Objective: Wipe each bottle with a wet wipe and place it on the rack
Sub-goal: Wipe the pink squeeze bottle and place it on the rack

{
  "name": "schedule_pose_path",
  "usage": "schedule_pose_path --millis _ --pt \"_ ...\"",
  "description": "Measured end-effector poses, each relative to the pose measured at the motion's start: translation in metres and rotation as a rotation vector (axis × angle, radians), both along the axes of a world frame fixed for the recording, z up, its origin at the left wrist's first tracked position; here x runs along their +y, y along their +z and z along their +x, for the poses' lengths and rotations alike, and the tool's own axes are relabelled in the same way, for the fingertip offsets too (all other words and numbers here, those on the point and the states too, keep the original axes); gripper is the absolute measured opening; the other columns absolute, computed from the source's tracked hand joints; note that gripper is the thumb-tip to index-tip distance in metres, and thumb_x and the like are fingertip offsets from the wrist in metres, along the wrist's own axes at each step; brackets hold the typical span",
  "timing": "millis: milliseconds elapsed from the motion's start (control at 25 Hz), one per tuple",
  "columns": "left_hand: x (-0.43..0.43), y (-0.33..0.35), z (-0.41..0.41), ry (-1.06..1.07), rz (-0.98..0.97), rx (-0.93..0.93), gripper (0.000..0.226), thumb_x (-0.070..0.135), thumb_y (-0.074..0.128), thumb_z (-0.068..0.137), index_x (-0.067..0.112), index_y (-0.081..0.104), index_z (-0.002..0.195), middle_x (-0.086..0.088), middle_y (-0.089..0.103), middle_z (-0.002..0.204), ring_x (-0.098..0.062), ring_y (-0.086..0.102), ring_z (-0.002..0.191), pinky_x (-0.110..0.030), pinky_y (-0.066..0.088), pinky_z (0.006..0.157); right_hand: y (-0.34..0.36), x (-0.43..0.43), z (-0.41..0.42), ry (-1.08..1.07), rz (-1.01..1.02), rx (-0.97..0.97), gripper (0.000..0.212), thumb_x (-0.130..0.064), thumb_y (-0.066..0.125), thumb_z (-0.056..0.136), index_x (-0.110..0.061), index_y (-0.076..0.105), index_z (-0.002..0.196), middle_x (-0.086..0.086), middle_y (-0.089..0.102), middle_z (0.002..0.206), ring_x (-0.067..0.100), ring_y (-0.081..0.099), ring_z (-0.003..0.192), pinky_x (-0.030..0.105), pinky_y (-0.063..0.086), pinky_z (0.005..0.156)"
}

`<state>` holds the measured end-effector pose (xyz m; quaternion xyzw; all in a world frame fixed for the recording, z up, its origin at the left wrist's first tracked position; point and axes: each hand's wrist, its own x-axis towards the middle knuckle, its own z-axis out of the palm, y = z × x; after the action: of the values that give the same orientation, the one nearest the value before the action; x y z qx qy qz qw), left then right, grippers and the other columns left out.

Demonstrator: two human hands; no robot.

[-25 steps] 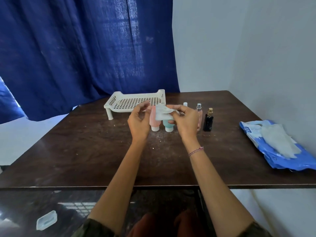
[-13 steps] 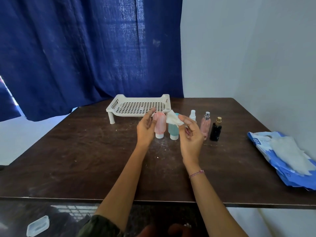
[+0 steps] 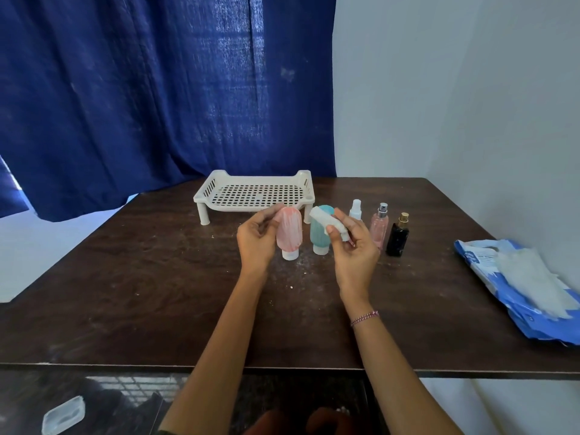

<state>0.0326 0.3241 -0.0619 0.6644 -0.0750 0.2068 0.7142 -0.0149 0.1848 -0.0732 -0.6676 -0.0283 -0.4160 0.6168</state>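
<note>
Five bottles (image 3: 320, 237) unracked. Your right hand (image 3: 356, 252) pinches the wet wipe (image 3: 324, 219); left hand (image 3: 255, 243) curls loosely at pink squeeze bottle (image 3: 289, 233), grip unclear. Grasp it next.

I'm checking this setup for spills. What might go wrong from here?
The pink squeeze bottle and teal squeeze bottle stand on narrow caps, close together; the left hand beside them could tip one into the other. The right hand pinches a wadded wet wipe near the white spray bottle, pink perfume bottle and black perfume bottle; a careless sweep might knock those over.
</note>
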Motion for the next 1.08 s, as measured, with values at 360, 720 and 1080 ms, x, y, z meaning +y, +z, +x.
schedule_pose_path --millis 360,720,1080 --pt "-0.003 -0.012 -0.048 -0.066 -0.034 -0.052 0.022 0.005 0.065 0.085 0.016 0.067 0.104 0.007 0.07 0.098 -0.001 0.067 0.093 -0.016 0.052 0.078 0.002 0.012 -0.01 0.012 -0.218 -0.064 0.031 -0.005 0.066 0.083 -0.018 0.064 0.111 -0.009 0.061 0.103 0.001 0.057 0.099 0.019 0.051 0.084" --pt "-0.004 -0.016 -0.04 -0.236 -0.087 -0.097 0.015 0.0 0.063 0.086 0.006 0.064 0.099 0.002 0.071 0.09 -0.008 0.067 0.088 -0.02 0.052 0.077 0.001 0.016 -0.012 0.179 -0.262 0.014 0.028 -0.012 0.061 0.086 -0.011 0.065 0.114 -0.005 0.063 0.117 0.002 0.054 0.114 0.018 0.046 0.095" --pt "0.001 -0.018 -0.032 -0.495 -0.197 -0.005 0.01 0.017 0.057 0.087 0.02 0.056 0.096 -0.003 0.064 0.099 -0.017 0.061 0.092 -0.031 0.052 0.08 0.001 0.011 -0.012 0.262 -0.418 0.046 0.034 -0.005 0.056 0.089 -0.014 0.058 0.122 -0.011 0.055 0.126 -0.004 0.045 0.121 0.012 0.036 0.101"
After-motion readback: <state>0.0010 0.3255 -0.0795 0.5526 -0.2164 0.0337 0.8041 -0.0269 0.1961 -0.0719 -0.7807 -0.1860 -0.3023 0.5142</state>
